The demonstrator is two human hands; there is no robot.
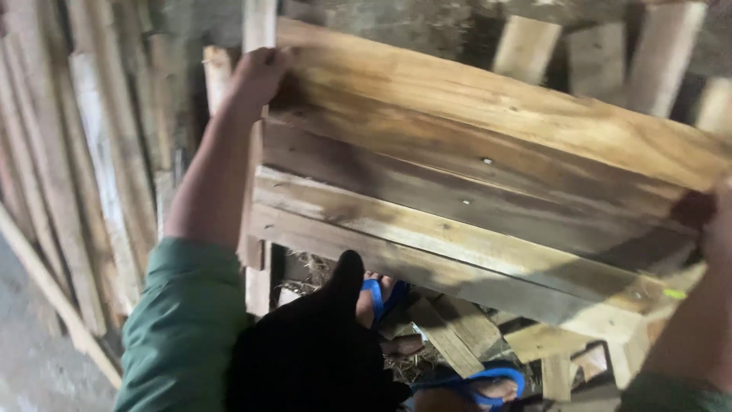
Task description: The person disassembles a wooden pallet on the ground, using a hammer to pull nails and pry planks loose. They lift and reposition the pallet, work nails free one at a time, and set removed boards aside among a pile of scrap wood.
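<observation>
I look down into a dim, rough store of timber. The floor (30, 366) at lower left is bare grey concrete; elsewhere it lies under offcuts and dry straw. Long pale planks (91, 168) lean in a row along the left side, and short boards (598, 57) stand against the far wall at upper right.

I hold a nailed wooden frame (473, 183) of several rough boards, tilted and raised in front of me, filling the middle of the view. My left hand (255, 76) grips its upper left corner, fingers clenched over the edge. My right hand (717, 221) is at the frame's right end, mostly cut off by the picture edge; I cannot tell how its fingers are set. Green sleeves (183, 320) cover both upper arms.

Beneath the frame I see feet in blue sandals (488, 381), standing among loose wood scraps (450, 336). A black shape (320, 343) at lower centre blocks part of the ground, and I cannot make out what it is. The frame hides everything directly behind it, and its lower right corner is lost in shadow.
</observation>
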